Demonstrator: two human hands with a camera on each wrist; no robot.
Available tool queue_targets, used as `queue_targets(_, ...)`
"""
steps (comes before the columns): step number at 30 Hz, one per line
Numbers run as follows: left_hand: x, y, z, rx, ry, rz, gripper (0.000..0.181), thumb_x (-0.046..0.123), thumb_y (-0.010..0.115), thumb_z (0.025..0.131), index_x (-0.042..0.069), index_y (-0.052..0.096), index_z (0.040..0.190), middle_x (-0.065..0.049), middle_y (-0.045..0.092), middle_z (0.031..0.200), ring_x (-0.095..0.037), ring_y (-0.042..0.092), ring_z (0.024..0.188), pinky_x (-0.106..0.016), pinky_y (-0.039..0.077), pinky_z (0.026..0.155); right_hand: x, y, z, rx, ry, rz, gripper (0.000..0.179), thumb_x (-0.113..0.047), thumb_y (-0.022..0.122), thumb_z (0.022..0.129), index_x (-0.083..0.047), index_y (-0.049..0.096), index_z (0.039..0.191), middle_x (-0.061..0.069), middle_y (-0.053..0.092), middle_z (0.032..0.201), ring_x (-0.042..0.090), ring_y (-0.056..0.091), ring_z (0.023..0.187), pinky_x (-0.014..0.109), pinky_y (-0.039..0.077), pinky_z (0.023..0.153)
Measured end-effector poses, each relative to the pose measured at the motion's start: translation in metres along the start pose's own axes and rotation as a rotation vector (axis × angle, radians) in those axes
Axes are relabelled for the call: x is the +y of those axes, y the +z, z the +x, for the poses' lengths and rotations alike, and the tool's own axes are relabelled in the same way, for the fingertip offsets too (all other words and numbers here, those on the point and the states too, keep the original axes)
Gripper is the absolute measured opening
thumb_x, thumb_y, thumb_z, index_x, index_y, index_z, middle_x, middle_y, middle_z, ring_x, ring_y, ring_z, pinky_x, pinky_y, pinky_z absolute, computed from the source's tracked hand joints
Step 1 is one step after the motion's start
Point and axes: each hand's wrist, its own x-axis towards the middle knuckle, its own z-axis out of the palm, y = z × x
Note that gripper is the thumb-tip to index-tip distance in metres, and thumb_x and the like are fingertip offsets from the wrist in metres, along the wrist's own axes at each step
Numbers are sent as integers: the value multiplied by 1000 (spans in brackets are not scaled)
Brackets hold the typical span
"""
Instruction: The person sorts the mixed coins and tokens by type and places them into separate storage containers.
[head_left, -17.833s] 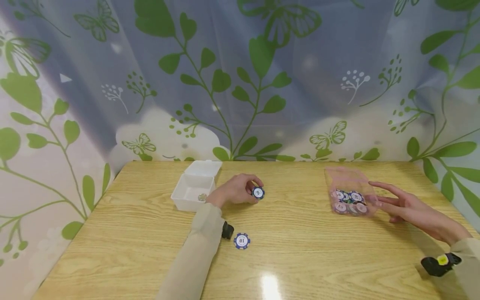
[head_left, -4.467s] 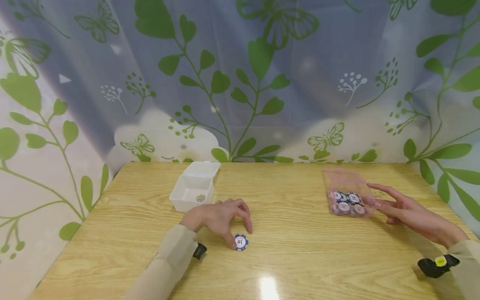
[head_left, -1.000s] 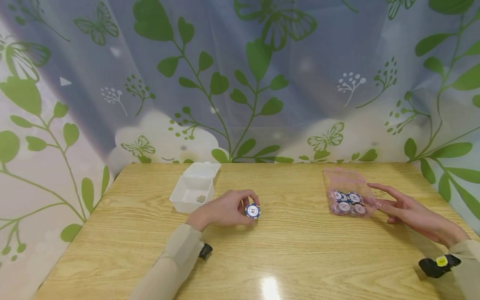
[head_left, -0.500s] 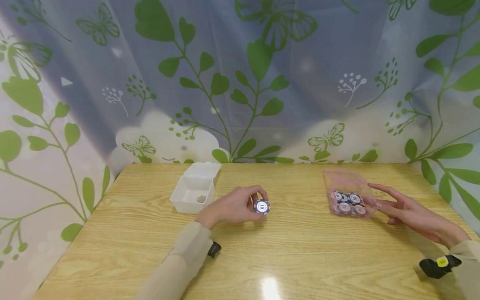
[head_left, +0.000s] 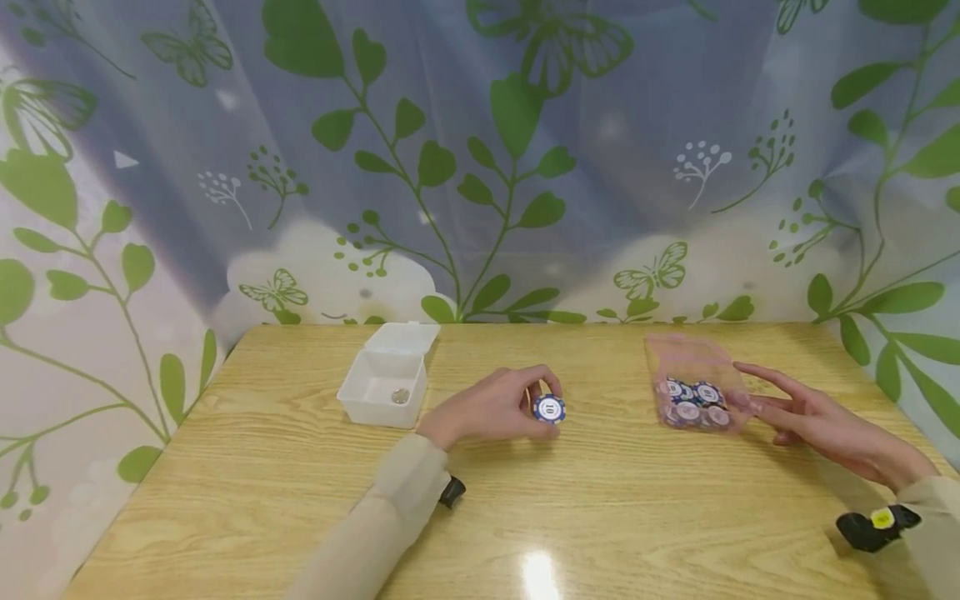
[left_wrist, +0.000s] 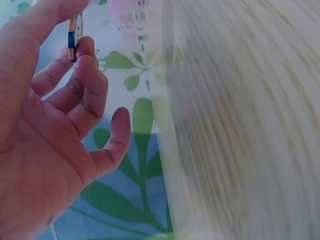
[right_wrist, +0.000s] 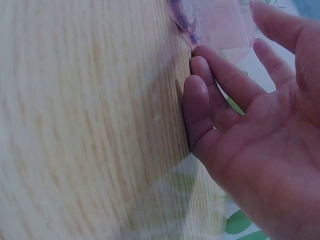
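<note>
In the head view my left hand (head_left: 498,406) pinches a blue-and-white poker chip (head_left: 550,409) marked 10 between thumb and fingers, above the middle of the wooden table. The left wrist view catches that chip edge-on (left_wrist: 75,37) at the top, the other fingers loosely bent. My right hand (head_left: 825,425) lies beside a pink see-through box (head_left: 738,408), its index finger stretched out and its fingertips at the box's right side. Several poker chips (head_left: 693,404) lie in this box. Its pink wall (right_wrist: 225,30) shows by my fingertips in the right wrist view.
A white box (head_left: 375,408) with its lid up stands at the back left of the table (head_left: 622,508); a small silvery round piece (head_left: 401,396) lies in it. Behind the table hangs a leaf-patterned curtain (head_left: 480,167).
Since 4.5 seconds ago my left hand has picked up the 10 chip from the table. Over the last second it has carried it rightward. My right hand stays at the pink box.
</note>
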Motion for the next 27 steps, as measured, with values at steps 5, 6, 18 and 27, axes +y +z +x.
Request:
queue_targets(5, 6, 3, 7, -8, 5, 4, 37, 34, 81, 86, 29, 59, 116, 5, 62, 94, -7, 58, 70, -21, 49, 66, -1, 0, 1, -2, 3, 3, 65, -29, 43, 112, -31, 6, 166, -12, 50, 132, 21, 46, 75, 34, 46, 69)
queue_targets(6, 7, 3, 9, -9, 9, 6, 37, 34, 81, 86, 29, 59, 116, 5, 62, 94, -7, 58, 70, -21, 49, 66, -1, 0, 1, -3, 5, 4, 65, -29, 43, 112, -31, 6, 166, -11, 49, 133, 21, 45, 74, 34, 46, 68)
queue_targets(18, 24, 13, 30, -8, 74, 38, 36, 37, 80, 88, 29, 58, 116, 6, 63, 92, -6, 59, 69, -19, 49, 64, -1, 0, 0, -10, 8, 17, 66, -29, 43, 112, -31, 6, 166, -15, 55, 127, 16, 48, 77, 34, 45, 68)
queue_targets(27, 38, 22, 47, 31, 114, 59, 37, 38, 79, 89, 29, 57, 118, 9, 62, 92, -5, 58, 68, -19, 49, 63, -1, -1, -1, -20, 1, 21, 71, -25, 48, 110, -30, 4, 166, -33, 56, 128, 7, 58, 99, 32, 48, 72)
